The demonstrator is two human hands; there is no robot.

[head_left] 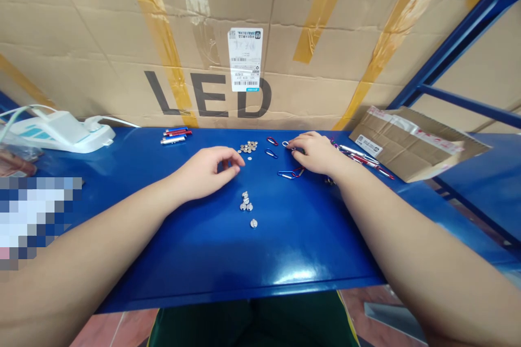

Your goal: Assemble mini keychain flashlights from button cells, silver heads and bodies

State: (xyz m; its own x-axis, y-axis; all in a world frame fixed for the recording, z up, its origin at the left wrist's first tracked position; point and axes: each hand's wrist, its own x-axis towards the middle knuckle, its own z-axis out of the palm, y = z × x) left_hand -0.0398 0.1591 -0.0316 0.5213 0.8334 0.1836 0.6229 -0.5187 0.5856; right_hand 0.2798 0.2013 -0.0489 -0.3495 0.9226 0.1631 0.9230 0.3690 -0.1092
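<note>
**Fingertip work among small metal parts**

The hands are held well apart above a blue metal surface (285, 244), and neither is seen clamped on anything. The left hand (203, 171) is loosely curled, its fingertips just beside a heap of silver button-shaped discs (247, 146); whether anything is pinched there cannot be told. The right hand (313, 153) rests with its fingertips at a small silver ring (287, 145), and no firm grip can be made out.

Between the hands, small carabiners lie flat in red (272, 141) and blue (286, 174), their long axes running roughly left to right, each slightly skewed. Nearer the body, a cluster of slotted-head metal fasteners (245, 203) sits just apart from a single fastener (253, 223). Parts this small are best taken singly at the fingertips, with the wrists kept low so that the loose discs are not nudged.

Short red, blue and silver tubes (176, 135) lie side by side beyond the left hand, long axes also crosswise.
</note>
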